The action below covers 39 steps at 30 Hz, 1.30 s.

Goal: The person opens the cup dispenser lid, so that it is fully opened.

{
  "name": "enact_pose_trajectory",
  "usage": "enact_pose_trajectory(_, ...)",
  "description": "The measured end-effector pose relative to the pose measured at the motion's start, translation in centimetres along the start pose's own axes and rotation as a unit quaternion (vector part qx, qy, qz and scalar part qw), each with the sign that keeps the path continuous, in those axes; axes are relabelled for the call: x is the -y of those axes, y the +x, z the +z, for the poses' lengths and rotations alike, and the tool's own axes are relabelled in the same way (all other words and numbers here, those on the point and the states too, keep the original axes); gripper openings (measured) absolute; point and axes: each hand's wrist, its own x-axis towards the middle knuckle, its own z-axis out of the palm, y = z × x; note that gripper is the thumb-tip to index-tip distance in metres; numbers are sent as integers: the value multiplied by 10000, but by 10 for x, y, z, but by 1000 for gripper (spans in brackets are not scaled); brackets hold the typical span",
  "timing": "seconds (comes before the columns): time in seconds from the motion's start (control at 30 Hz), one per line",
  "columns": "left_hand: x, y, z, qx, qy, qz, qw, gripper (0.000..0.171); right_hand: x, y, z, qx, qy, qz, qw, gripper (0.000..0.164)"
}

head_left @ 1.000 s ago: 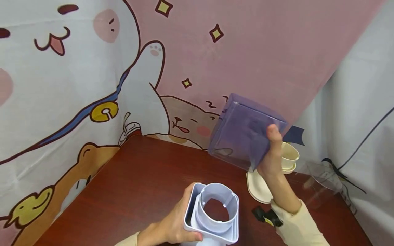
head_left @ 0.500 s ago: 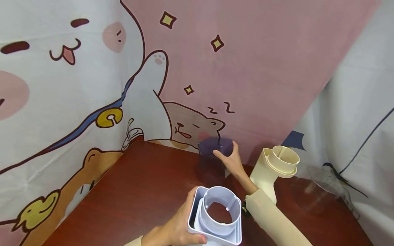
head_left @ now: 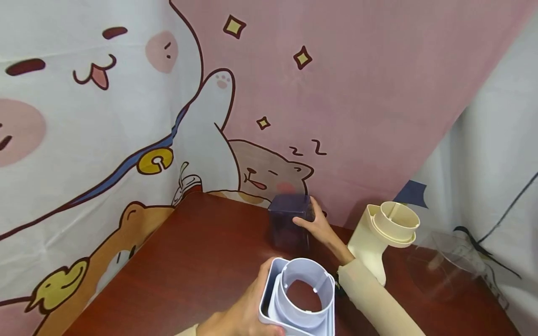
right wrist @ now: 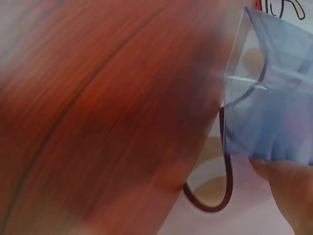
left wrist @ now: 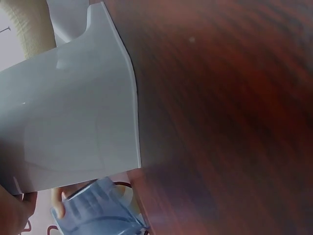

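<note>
In the head view my left hand (head_left: pixel 248 305) grips the side of a white plastic part (head_left: pixel 299 318), which has a round collar inside a squarish rim. The left wrist view has the smooth outer wall of this white plastic part (left wrist: pixel 73 112) just over the tabletop. Farther back, my right hand (head_left: pixel 319 228) holds a translucent blue-purple box (head_left: pixel 290 221) by its right side, at the table's far edge near the curtain. The right wrist view shows the box (right wrist: pixel 269 120) with fingers at its lower edge. Its bottom is dim against the dark wood.
A cream plastic part (head_left: pixel 366 249) of similar shape, with a round collar, stands right of my right forearm. A clear container (head_left: pixel 445 261) sits at the right edge of the brown table (head_left: pixel 197 261), by a black cable (head_left: pixel 466 233). A printed curtain (head_left: pixel 357 116) hangs behind.
My right hand has brought the box from a raised, tilted hold at the right, leftward and down to the back of the table. My left hand keeps its grip on the white part.
</note>
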Motion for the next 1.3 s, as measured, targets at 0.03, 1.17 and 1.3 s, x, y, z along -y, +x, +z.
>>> enact_pose_trajectory(0.03, -1, 0, -1, -12, -33, 26, 10000, 109, 0, 0, -2, 108, -18, -49, 9999, 105)
enact_pose_trajectory(1.17, -36, -18, -2, -746, -1180, -726, 9875, 92, 98, -111, -4, 3121, 2856, -1316, 8965, 64)
enact_pose_trajectory(1.3, -50, -38, 7, -1646, -1405, -1449, 9655, 59, 102, -119, -10, 3494, 3176, -1164, 8738, 72)
